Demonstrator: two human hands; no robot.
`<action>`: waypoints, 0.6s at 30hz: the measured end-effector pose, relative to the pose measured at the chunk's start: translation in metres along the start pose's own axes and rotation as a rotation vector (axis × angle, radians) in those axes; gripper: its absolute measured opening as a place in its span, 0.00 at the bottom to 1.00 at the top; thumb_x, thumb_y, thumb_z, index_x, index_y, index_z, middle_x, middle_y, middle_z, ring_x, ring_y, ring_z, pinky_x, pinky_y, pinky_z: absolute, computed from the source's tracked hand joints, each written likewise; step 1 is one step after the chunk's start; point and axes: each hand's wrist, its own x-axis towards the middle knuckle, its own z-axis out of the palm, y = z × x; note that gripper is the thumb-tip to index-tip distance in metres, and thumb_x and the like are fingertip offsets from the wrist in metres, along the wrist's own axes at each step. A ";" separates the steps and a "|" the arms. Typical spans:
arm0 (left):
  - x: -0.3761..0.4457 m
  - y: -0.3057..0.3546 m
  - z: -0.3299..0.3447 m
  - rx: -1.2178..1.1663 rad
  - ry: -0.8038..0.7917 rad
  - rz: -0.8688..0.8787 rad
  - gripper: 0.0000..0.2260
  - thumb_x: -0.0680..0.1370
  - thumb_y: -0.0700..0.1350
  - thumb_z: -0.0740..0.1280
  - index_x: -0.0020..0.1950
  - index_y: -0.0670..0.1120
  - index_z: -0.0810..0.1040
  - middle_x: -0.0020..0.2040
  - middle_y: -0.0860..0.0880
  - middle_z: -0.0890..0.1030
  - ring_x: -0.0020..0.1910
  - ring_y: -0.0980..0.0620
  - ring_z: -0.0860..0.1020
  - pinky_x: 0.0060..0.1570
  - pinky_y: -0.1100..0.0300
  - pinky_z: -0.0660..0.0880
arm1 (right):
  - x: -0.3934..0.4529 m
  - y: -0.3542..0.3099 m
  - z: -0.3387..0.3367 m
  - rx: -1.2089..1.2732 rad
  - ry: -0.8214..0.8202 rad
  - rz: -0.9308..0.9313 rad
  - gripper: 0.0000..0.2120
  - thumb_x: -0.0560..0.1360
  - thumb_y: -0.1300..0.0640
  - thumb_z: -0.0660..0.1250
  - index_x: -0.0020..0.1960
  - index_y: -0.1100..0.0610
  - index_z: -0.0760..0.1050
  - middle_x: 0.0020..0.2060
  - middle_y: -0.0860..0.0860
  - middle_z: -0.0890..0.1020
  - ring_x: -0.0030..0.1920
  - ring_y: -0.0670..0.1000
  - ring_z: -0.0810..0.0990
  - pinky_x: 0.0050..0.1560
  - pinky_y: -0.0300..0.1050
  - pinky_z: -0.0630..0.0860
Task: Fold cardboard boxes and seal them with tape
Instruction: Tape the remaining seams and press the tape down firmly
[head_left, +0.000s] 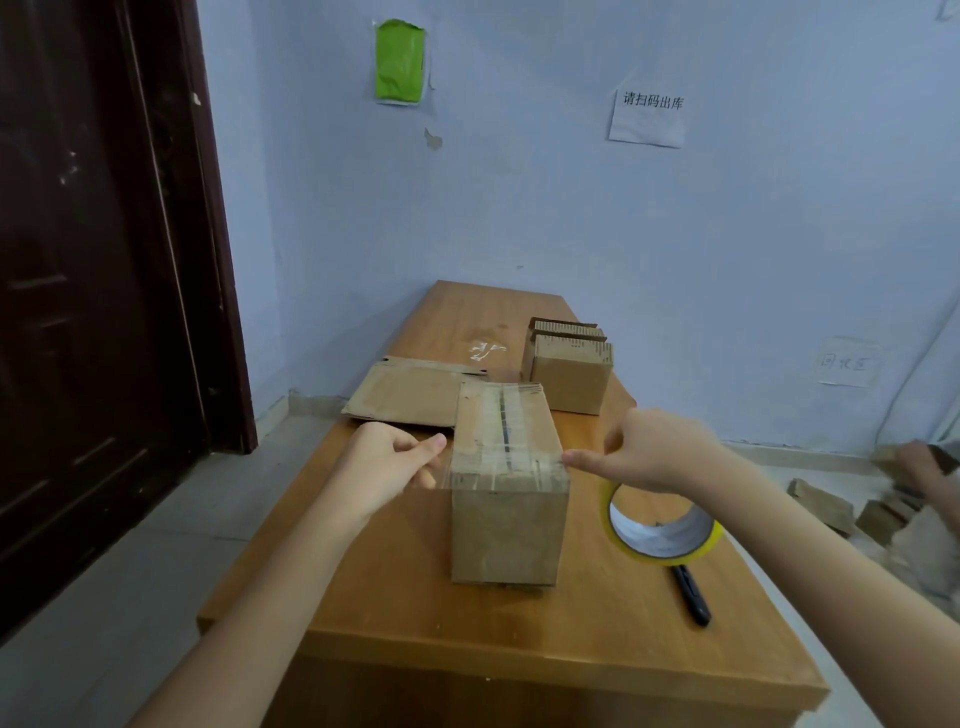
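On the long orange-brown wooden tabletop (519, 639), which runs away towards a pale blue wall, stands a closed brown cardboard box (506, 483), set upright near the middle with its long side pointing away from the person. Its flaps are shut, so nothing of its inside shows. Clear tape runs lengthwise along the top seam, where a dark line shows through, and another clear band crosses the near end of the top and hangs off past the left edge. The cardboard looks worn and scuffed.

Behind it and to the left lies a flattened brown cardboard sheet (410, 395), partly hanging over the tabletop's left edge. Behind and to the right stand two smaller closed brown cardboard boxes (569, 371), one close behind the other, their corrugated edges showing on top. Just beside the main box on the right rests a roll of clear tape with a yellow rim (662, 530), lying on its side, and a black pen-like tool (691, 595) lies just in front of it.

The left hand (387, 467) pinches the loose clear tape end at the box's upper left edge between thumb and curled fingers. The right hand (654, 457) has its fingers curled, with one fingertip pressing the tape at the box's upper right edge.

A crumpled scrap of clear tape (485, 349) lies farther back.
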 end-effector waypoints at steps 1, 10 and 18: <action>0.000 0.000 0.002 0.000 0.000 -0.007 0.13 0.78 0.52 0.66 0.38 0.47 0.82 0.30 0.52 0.81 0.29 0.58 0.73 0.37 0.62 0.70 | 0.001 0.001 0.001 0.004 -0.011 -0.001 0.32 0.69 0.25 0.55 0.27 0.54 0.62 0.23 0.47 0.65 0.26 0.48 0.67 0.30 0.41 0.65; -0.001 -0.013 0.028 -0.093 0.009 -0.050 0.18 0.78 0.53 0.64 0.39 0.40 0.83 0.29 0.52 0.79 0.35 0.51 0.76 0.36 0.60 0.70 | 0.005 0.008 0.008 0.046 -0.105 0.012 0.34 0.67 0.23 0.54 0.27 0.55 0.62 0.23 0.47 0.65 0.26 0.49 0.66 0.29 0.41 0.63; -0.015 -0.015 0.045 0.370 0.324 0.070 0.21 0.78 0.61 0.57 0.32 0.52 0.76 0.26 0.55 0.76 0.27 0.61 0.72 0.30 0.64 0.62 | 0.008 0.009 0.013 0.092 -0.141 0.023 0.35 0.61 0.19 0.53 0.24 0.53 0.62 0.21 0.46 0.63 0.25 0.49 0.65 0.29 0.42 0.62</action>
